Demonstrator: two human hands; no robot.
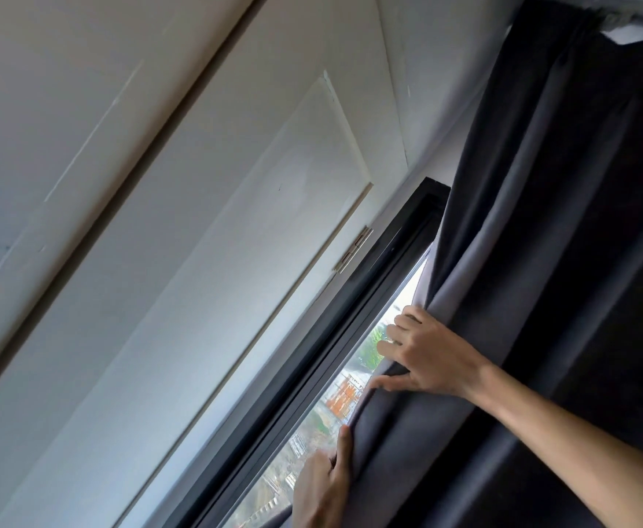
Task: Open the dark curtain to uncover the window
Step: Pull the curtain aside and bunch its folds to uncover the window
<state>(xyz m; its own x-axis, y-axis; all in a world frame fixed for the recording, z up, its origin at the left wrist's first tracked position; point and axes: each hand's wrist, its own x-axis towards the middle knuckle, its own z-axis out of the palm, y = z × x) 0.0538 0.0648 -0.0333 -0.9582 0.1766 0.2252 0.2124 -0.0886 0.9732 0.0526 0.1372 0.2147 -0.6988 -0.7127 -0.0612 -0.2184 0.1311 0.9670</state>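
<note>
Hidden: most of the window (pixel 354 390) behind the dark curtain (pixel 563 230); only a narrow strip of glass showing along the curtain's left edge.
Cut off: left hand (pixel 322 485) at the bottom border, wrist out of view; right forearm running off the right border.
Hard to make out: scene through the glass, blurred; greenery, pale blocks and an orange-red patch, nothing clearer.
Writing: none readable anywhere.
Curtain: dark grey fabric in deep folds, hung from a rail (pixel 617 19) at the top right corner, filling the right side of the view, left edge bunched and drawn away from the window frame (pixel 384 253).
Right hand (pixel 423 356): fingers curled round the curtain's left edge, thumb pressed on the front of the cloth, a fold pinched between them; positioned just beside the strip of glass.
Left hand: lower on the same curtain edge, fingers closed on the hem, one finger stretched up along the fold.
Frame: black, slanting across the view, touching the curtain's edge near its top corner.
Room: pale panelled door (pixel 205 238) left of the frame, small metal hinge (pixel 354 249) just beside the frame; whole view strongly tilted.
</note>
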